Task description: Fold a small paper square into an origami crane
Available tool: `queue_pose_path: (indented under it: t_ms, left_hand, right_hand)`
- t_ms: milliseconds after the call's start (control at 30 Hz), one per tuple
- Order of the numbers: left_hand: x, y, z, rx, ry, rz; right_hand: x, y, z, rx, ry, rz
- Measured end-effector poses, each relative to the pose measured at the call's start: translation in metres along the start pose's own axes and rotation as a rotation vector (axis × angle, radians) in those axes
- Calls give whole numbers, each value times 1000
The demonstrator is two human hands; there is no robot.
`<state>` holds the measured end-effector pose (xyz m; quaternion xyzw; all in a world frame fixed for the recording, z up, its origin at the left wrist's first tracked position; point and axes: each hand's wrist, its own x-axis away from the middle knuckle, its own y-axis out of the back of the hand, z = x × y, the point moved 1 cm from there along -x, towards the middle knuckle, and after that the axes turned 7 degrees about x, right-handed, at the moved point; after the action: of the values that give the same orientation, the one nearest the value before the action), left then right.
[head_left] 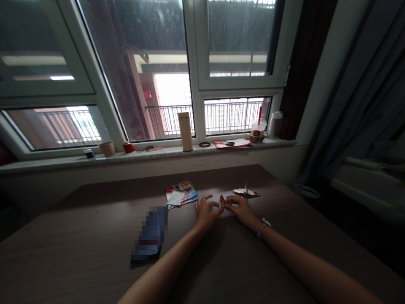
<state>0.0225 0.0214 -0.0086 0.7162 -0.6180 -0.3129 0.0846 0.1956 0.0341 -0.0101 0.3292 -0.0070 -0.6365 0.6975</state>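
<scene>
Between my two hands, just above the dark table point(95, 223), is a small folded piece of patterned paper point(222, 202) in red and pale tones. My left hand point(207, 212) pinches it from the left with thumb and index finger; the other fingers reach outward. From the right, my right hand point(242, 207) grips its other side between thumb and fingertips, and a bracelet point(261, 229) circles that wrist. Finer folds are too small to make out. A folded paper crane point(246, 191) with spread wings rests just beyond my right hand.
Colourful paper sheets point(182, 195) lie left of my hands, with a pixelated dark blue item point(150, 236) nearer me. Along the windowsill point(152, 156) stand a tan bottle point(185, 131), a paper cup point(107, 149), a drink cup point(258, 127) and scissors point(230, 143) on papers.
</scene>
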Motion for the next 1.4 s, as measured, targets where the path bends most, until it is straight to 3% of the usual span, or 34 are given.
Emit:
queue_pose_path:
  t_ms: [267,1400]
  left_hand:
    - [2,1,0,25,-47,18]
    - [5,3,-10,-122,-9,93]
  right_hand:
    - [1,-1,1,-26,-12,-8]
    - [-2,-1,-3,-132,-61,-36]
